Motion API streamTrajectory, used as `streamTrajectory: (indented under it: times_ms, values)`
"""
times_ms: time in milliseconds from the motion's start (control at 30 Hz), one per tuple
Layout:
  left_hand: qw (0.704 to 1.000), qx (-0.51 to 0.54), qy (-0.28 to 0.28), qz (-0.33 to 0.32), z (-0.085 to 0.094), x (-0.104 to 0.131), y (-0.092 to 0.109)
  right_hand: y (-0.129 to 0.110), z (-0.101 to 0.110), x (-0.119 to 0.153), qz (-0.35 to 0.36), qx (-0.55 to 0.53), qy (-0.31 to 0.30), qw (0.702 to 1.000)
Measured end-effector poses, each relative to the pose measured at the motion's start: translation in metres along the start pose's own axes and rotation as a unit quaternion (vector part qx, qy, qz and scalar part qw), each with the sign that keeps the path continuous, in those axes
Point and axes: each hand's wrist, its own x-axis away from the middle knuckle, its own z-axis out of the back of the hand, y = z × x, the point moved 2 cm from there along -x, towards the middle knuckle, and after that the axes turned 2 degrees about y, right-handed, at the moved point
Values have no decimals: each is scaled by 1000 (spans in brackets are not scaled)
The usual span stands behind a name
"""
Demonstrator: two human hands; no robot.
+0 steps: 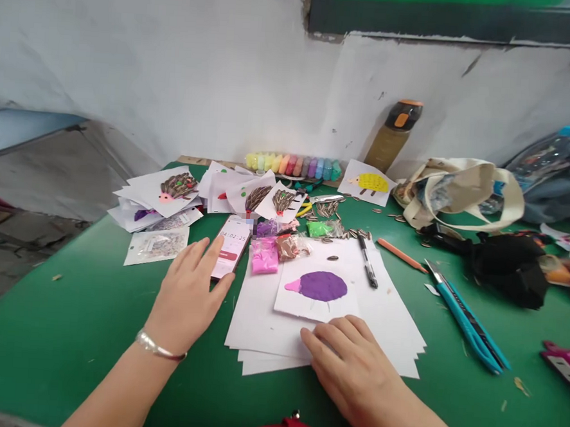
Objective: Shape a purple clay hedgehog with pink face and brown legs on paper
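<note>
My left hand (pixel 188 288) lies with fingers apart at the left edge of a phone (pixel 233 246), which shows a running time. On a stack of white paper (pixel 254 324), my right hand (pixel 351 356) rests with loosely bent fingers and nothing visible in it. Just beyond its fingertips is a small white card (pixel 289 304) with a purple clay hedgehog body (pixel 324 285) and a pink clay snout (pixel 293 285). Thin pencilled legs show below the body. A single sunflower seed (pixel 332 258) sits above the card, and a black pen (pixel 369 264) lies on the stack's right side.
Clay packets in pink (pixel 265 256), brown (pixel 292 246) and green (pixel 323 228) lie behind the card. Seed-covered hedgehog cards (pixel 176 186) are piled left. To the right are an orange pencil (pixel 402 255), a blue utility knife (pixel 471 325), a bottle (pixel 393 136) and bags (pixel 460 192).
</note>
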Motion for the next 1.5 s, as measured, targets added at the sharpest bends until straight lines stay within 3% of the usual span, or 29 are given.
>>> streamTrajectory:
  times_ms: [67,167,300,433,600,867,1033,1200,1333,1500]
  values:
    - [996,47,39,-65,6,5,18,-1,5,-1,-10,-18,-9,1000]
    - [974,126,-6,-186,1,13,53,6,19,-5,-25,-26,5,999]
    - [964,128,-76,-221,-24,19,78,39,32,-3,-99,51,26,993]
    - [963,107,-115,-220,-43,22,75,70,28,14,-228,127,-10,965]
    - [961,104,-113,-231,-45,25,73,65,14,37,-250,150,-29,956]
    - [957,85,-101,-258,-47,29,78,56,21,42,-233,174,-25,956]
    - [956,74,-106,-263,-53,34,78,40,31,20,-179,155,-7,972]
    - [957,77,-106,-258,-57,36,78,32,20,-10,-121,116,-49,985]
    - [958,89,-103,-252,-56,36,80,35,7,-11,-130,118,-70,982]
    - [958,88,-105,-251,-55,35,82,34,8,-11,-133,105,-68,983]
